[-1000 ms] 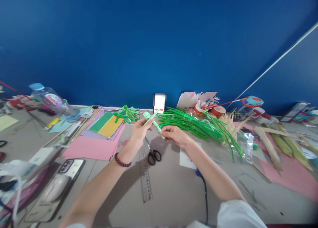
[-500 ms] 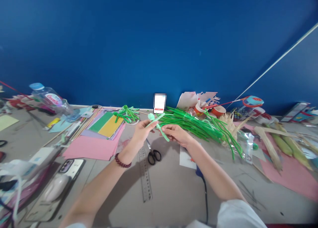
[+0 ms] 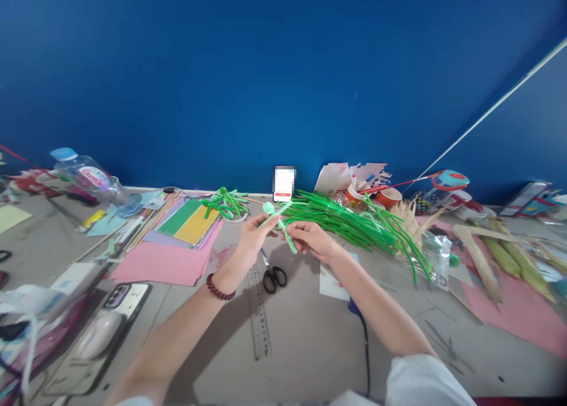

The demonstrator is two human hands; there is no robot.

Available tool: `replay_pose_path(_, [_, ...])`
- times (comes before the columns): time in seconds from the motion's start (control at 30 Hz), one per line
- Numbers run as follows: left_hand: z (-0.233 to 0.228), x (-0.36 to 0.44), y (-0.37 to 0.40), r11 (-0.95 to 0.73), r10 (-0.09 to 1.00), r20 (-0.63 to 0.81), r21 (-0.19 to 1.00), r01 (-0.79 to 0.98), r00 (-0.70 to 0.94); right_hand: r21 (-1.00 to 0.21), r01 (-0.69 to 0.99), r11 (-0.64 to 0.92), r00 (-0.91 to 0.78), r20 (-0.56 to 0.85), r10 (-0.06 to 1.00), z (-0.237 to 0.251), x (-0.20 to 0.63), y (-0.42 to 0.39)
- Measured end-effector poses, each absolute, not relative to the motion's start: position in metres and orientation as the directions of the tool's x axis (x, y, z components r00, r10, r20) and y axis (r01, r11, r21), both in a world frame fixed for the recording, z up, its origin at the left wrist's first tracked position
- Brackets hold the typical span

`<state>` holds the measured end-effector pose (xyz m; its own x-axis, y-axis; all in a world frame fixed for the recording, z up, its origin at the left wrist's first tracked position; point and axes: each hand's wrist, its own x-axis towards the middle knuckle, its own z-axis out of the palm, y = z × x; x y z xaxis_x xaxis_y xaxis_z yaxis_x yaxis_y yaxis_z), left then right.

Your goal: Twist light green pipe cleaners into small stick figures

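Observation:
Between my two hands is a light green pipe cleaner figure (image 3: 287, 236), with a rounded knob at its top and twisted strands below. My left hand (image 3: 256, 233) pinches it near the upper part. The fingers of my right hand (image 3: 310, 238) are closed on its lower right side; the fingertips are partly hidden. Below the hands lie black-handled scissors (image 3: 274, 280) and a clear ruler (image 3: 258, 317). A heap of green pipe cleaners (image 3: 354, 217) spreads behind my right hand. Shaped green pipe cleaner pieces (image 3: 225, 202) lie to the back left.
A phone (image 3: 283, 183) leans against the blue wall. On the left are coloured paper sheets (image 3: 163, 265), a plastic bottle (image 3: 91, 176) and another phone (image 3: 73, 370) with a white mouse (image 3: 101, 334) on it. Corn husks (image 3: 481, 264) and paper cups (image 3: 390, 197) stand or lie right.
The lower end of the pipe cleaner figure has swung slightly to the left and now hangs steeper. My right hand has shifted a little; both hands keep their hold.

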<state>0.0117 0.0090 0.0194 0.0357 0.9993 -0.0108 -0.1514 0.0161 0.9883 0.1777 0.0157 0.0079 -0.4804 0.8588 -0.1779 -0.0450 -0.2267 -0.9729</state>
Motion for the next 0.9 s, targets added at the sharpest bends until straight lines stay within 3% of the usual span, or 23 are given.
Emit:
replay_pose_path(0.2, [0.022,0.011,0.008,0.029,0.999,-0.024,0.985,-0.170,0.029,-0.987,0.004,-0.163,-0.495,-0.143,0.857,0.009,0.184,0.020])
replay_pose_path(0.47, [0.027,0.009,0.007,-0.063,0.998,0.063,0.998,-0.010,0.010,-0.987,0.140,-0.075,-0.494,-0.135,0.859,0.008,0.188,0.022])
replay_pose_path(0.73, [0.020,0.006,0.009,-0.185,0.973,0.156,0.968,0.170,0.169,-0.959,0.283,-0.017,-0.562,-0.180,0.807,0.006,0.187,0.021])
replay_pose_path(0.9, [0.024,0.000,0.009,-0.227,0.946,0.175,0.959,0.169,0.273,-0.970,0.235,-0.064,-0.540,-0.184,0.821,0.001,0.189,0.021])
